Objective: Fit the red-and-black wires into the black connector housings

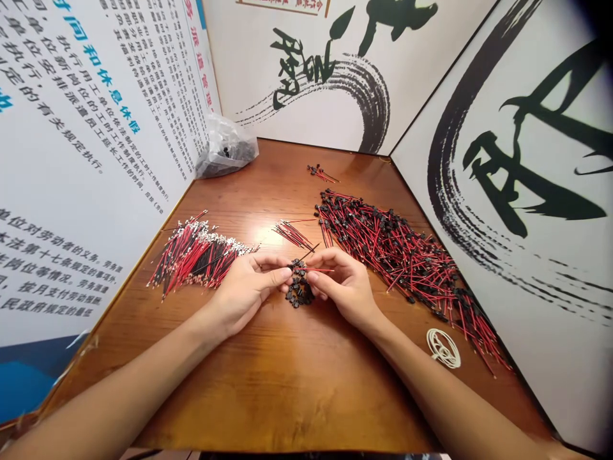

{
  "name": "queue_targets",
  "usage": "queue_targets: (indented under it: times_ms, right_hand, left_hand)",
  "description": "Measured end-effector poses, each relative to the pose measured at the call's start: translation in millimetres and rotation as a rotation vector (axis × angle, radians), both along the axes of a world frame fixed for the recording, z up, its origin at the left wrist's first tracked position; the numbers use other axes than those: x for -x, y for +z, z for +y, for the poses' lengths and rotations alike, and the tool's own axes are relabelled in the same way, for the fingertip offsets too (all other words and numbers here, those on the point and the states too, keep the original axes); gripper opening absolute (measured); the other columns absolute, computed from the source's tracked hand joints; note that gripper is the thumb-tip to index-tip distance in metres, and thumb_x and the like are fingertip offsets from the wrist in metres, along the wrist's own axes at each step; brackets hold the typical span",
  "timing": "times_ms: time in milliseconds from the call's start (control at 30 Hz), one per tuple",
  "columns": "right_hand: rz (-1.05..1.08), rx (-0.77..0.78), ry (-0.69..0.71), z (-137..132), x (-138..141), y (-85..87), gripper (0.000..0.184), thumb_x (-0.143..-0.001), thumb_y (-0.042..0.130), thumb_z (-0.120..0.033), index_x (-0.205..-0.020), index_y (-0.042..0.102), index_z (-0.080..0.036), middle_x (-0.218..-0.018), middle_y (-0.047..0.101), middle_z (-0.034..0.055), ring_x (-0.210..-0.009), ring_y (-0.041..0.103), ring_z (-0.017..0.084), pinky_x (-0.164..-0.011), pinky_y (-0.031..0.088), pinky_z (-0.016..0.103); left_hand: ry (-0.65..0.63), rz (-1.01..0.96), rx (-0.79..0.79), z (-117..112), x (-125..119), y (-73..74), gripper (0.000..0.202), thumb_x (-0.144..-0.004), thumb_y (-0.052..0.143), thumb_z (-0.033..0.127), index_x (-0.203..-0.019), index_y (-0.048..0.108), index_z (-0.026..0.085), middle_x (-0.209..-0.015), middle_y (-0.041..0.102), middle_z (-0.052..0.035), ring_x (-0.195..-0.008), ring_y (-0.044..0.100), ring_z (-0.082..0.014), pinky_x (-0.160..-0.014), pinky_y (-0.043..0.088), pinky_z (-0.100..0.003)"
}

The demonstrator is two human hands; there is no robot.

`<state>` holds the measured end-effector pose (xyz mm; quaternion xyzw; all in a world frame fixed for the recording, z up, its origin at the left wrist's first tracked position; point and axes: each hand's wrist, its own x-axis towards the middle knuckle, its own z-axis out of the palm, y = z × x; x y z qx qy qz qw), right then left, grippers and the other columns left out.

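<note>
Plastic bag (225,150): black connectors (225,153) inside, far corner of tabletop (287,390) | your left hand (244,294): fingers (280,276) pinching black connector cluster (299,287) | your right hand (342,287): fingers (316,276) pinching red wire (320,269)

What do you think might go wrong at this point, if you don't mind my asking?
The loose black connector housings lie directly beneath the left hand and right hand, so a slip might scatter them. The thin red wire could bend if pushed off-line. The heaped wires with black connectors are tangled and may snag when one is pulled.
</note>
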<state>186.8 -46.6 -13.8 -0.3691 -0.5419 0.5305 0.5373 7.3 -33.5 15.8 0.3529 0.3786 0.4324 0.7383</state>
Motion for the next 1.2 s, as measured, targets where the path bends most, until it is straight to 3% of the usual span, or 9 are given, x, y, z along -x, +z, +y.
queue_targets:
  times_ms: [267,433,567,767,1000,1200]
  right_hand:
    - [-0.112,-0.116,-0.045,-8.2,6.1,0.8,0.005,-0.082,0.070,-0.021,-0.080,0.066,-0.020,-0.071,0.064,-0.0012,-0.053,0.056,0.009,-0.048,0.048,0.022]
    - [-0.133,-0.213,-0.134,-10.2,4.5,7.5,0.004,-0.081,0.068,-0.019,-0.080,0.065,-0.019,-0.073,0.065,0.0004,-0.059,0.060,0.011,-0.052,0.051,0.023]
    - [-0.082,-0.192,-0.207,-10.3,0.0,10.8,0.006,-0.082,0.067,-0.021,-0.081,0.062,-0.020,-0.071,0.061,-0.0004,-0.056,0.056,0.011,-0.047,0.046,0.023]
    - [0.000,-0.171,-0.157,-11.9,-0.7,10.8,0.006,-0.084,0.066,-0.019,-0.082,0.060,-0.020,-0.069,0.058,-0.0012,-0.052,0.053,0.010,-0.045,0.041,0.023]
    - [-0.041,-0.258,-0.133,-15.8,-1.3,17.4,0.006,-0.084,0.066,-0.016,-0.082,0.062,-0.020,-0.076,0.060,0.0021,-0.066,0.057,0.013,-0.055,0.047,0.027]
    - [-0.063,-0.322,-0.106,-17.0,-2.9,22.3,0.007,-0.085,0.065,-0.014,-0.085,0.062,-0.020,-0.077,0.065,0.0026,-0.071,0.062,0.016,-0.061,0.052,0.031]
  left_hand:
    - [-0.073,0.011,-0.018,-8.0,-4.3,-1.3,0.016,-0.065,0.081,0.013,-0.076,0.071,0.009,-0.070,0.068,-0.0035,-0.060,0.062,-0.0102,-0.059,0.050,-0.021]
    - [-0.102,0.150,-0.143,-9.0,-2.8,1.5,0.016,-0.070,0.078,0.015,-0.082,0.070,0.011,-0.076,0.072,-0.0051,-0.062,0.066,-0.0129,-0.066,0.054,-0.026]
    - [-0.056,0.285,-0.253,-7.8,-4.2,5.9,0.012,-0.071,0.075,0.014,-0.080,0.068,0.011,-0.072,0.072,-0.0056,-0.062,0.066,-0.0144,-0.061,0.055,-0.026]
    - [-0.024,0.361,-0.334,-10.2,-5.5,9.1,0.007,-0.073,0.072,0.013,-0.079,0.069,0.013,-0.074,0.073,-0.0057,-0.064,0.068,-0.0153,-0.065,0.058,-0.027]
    - [0.031,0.410,-0.496,-13.5,-2.8,8.6,0.008,-0.070,0.076,0.012,-0.073,0.070,0.016,-0.076,0.072,-0.0037,-0.073,0.067,-0.0150,-0.072,0.056,-0.026]
    - [0.021,0.370,-0.499,-14.1,-3.8,10.3,0.009,-0.068,0.076,0.010,-0.070,0.068,0.016,-0.075,0.071,-0.0035,-0.072,0.065,-0.0143,-0.069,0.055,-0.025]
